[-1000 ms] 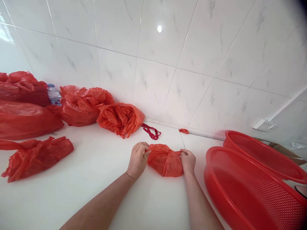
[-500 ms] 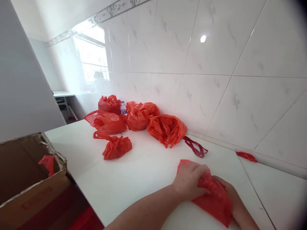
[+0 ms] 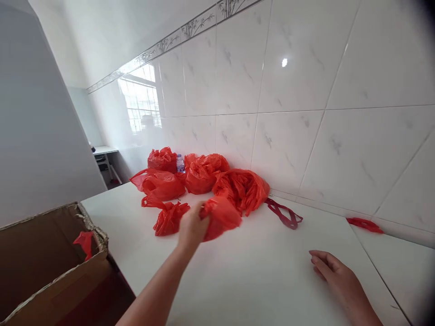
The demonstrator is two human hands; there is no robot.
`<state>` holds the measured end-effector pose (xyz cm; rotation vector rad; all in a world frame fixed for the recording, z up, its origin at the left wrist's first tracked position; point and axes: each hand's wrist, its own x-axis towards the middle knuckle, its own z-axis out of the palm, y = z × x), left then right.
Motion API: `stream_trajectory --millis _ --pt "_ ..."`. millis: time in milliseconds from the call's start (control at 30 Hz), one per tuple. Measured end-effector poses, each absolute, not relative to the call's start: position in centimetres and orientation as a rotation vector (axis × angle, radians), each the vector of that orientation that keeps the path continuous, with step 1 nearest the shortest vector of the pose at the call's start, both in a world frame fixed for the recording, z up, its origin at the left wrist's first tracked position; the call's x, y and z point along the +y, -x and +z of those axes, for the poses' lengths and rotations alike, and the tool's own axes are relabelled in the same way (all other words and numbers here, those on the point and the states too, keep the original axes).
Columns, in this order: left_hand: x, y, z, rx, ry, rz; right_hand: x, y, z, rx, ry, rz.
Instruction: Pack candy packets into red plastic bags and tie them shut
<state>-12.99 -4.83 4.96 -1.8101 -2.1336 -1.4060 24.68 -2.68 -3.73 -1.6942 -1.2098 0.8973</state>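
A red plastic bag [image 3: 222, 217] is gripped at its left end by my left hand [image 3: 194, 226], above the middle of the table. It is slightly blurred, and what it contains, if anything, does not show. Just behind my left hand lies a small bunched red bag [image 3: 167, 219] with its handles trailing left. My right hand [image 3: 335, 274] is over the white table [image 3: 265, 280] at the right, fingers loosely curved and a little apart, nothing in them. Nearest to it is a flat dark red strap-like loop [image 3: 285, 215].
Several full-looking red bags [image 3: 200, 174] line the tiled wall [image 3: 288, 131], with a plastic bottle [image 3: 180, 164] among them. An open cardboard box [image 3: 50, 283] stands at the left table edge, a red plastic scrap [image 3: 84, 244] inside. Another red strip [image 3: 365, 225] lies at the wall's foot.
My left hand has moved left with the red bag, lifting it from the right side of the table. My right hand has let go of that bag. The view has shifted slightly.
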Motion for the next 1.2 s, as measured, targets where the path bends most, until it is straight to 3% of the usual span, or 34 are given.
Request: stream_trajectory --millis 167,433,700,967,1200 --pt "-5.6 15.8 5.7 -1.967 1.449 -1.192 -3.0 -23.5 -3.4 -1.315 1.725 0.807" --pt "-0.5 10.1 4.5 -1.561 2.312 -1.081 -3.4 -23.1 -3.4 -1.403 1.737 0.772" --pt "8.6 8.0 5.6 -1.632 2.306 -0.847 -3.2 -23.2 -3.4 -1.367 1.702 0.799" --pt "12.9 10.3 6.6 -1.868 2.115 -0.714 -3.2 -23.1 -2.9 -1.289 1.63 0.807" --pt "13.6 11.1 8.7 -1.939 2.076 -0.947 -3.2 -23.1 -2.6 -1.309 1.643 0.831"
